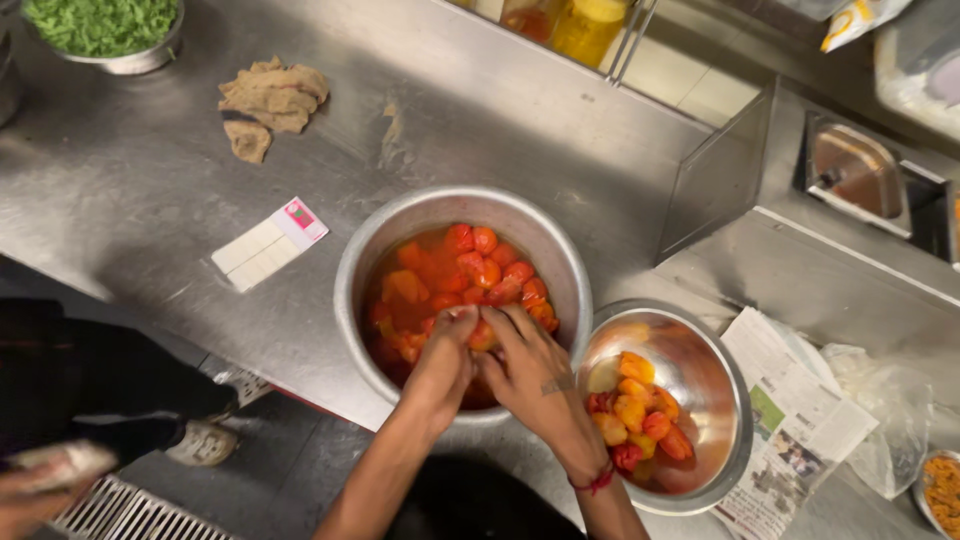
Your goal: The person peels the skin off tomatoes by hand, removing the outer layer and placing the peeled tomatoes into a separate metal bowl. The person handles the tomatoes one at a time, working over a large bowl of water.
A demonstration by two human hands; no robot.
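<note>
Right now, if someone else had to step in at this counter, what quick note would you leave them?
Left hand and right hand are both down in the big pot, closed together around one tomato at the near side.
The pot holds boiled-looking tomatoes in orange liquid.
The steel bowl to the right holds a small pile of red and yellow pieces; whether they are skins or flesh is hard to tell.
Done: a small share has gone into the bowl.
Left: most tomatoes remain in the pot.
Nearby: newspaper on the right, a rag and a bowl of greens at the back.
</note>
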